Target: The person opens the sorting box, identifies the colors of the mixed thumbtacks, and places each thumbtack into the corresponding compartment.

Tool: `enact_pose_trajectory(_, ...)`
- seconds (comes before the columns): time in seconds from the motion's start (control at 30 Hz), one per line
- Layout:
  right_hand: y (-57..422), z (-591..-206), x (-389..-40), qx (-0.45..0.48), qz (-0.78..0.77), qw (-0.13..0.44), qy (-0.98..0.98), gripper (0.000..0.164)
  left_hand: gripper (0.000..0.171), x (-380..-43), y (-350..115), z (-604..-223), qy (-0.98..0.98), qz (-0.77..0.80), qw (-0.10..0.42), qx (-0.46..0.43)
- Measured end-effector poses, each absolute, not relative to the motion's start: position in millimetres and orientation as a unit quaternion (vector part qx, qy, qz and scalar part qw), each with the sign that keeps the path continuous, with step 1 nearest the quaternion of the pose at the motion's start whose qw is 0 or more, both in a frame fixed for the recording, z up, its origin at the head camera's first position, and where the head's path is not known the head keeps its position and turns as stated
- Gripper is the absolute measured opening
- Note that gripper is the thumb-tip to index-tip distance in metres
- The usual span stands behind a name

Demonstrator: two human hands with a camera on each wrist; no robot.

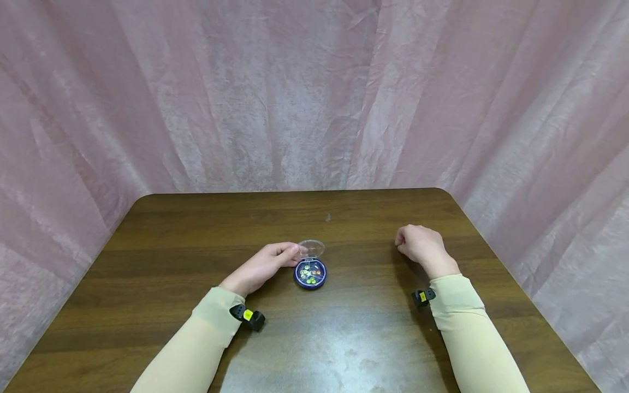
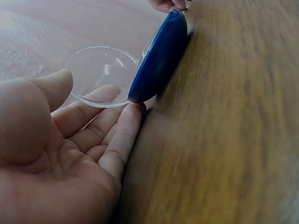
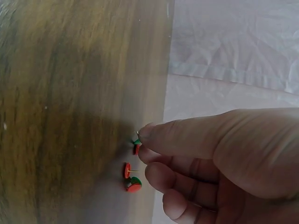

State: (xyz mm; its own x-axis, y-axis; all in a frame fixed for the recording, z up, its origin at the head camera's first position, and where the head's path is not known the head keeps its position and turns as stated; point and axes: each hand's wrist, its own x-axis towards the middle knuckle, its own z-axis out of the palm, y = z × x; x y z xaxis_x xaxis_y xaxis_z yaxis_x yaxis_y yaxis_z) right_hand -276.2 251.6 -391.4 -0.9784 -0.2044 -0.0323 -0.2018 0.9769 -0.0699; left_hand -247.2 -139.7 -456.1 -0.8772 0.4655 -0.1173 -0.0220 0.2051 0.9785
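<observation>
A round blue case (image 1: 310, 274) lies on the table with its clear lid (image 1: 312, 249) raised. Inside its divided base are several small green, yellowish and orange pieces. At the lid's left edge is my left hand (image 1: 265, 267); in the left wrist view its thumb (image 2: 58, 86) is in front of the lid and the fingers behind. My right hand (image 1: 421, 244) is low over the table at the right, fingers curled. Its thumb and index tips are at a green thumbtack (image 3: 137, 141); whether they pinch it is unclear. Red thumbtacks (image 3: 127, 170) and another green one lie beside them.
The brown wooden table (image 1: 162, 229) has rounded far corners. Pink curtains (image 1: 295, 98) hang behind it and on both sides. Each wrist wears a small black camera (image 1: 248, 316). A tiny pale spot (image 1: 328, 217) shows on the tabletop beyond the case.
</observation>
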Motion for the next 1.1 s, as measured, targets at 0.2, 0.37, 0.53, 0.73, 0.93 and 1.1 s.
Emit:
enact_pose_trajectory(0.2,252.7,-394.1,-275.5,-0.101,-0.033,-0.002,0.994,0.015,0.049,-246.5,-139.0,-456.0,0.750,0.613,0.196,0.151)
enact_pose_trajectory(0.37,252.6,-395.9,-275.1,-0.099,-0.035,-0.012,0.994,0.016,0.049,-246.6,-138.9,-456.2,0.749,0.613,0.196,0.156)
enact_pose_trajectory(0.53,253.2,-396.2,-274.0,-0.090,-0.041,-0.010,0.995,0.014,0.049,-246.5,-138.5,-455.5,0.747,0.615,0.199,0.157)
enact_pose_trajectory(0.73,255.4,-396.1,-273.1,-0.074,-0.040,-0.001,0.996,0.016,0.049,-246.4,-138.4,-457.1,0.749,0.614,0.198,0.154)
enact_pose_trajectory(0.93,250.1,-395.1,-273.6,-0.076,-0.051,0.014,0.996,0.016,0.047,-246.9,-139.0,-457.7,0.750,0.613,0.202,0.147)
enact_pose_trajectory(1.1,238.4,-394.4,-274.2,-0.115,-0.100,0.053,0.987,0.006,0.048,-247.7,-139.6,-458.8,0.749,0.614,0.201,0.148)
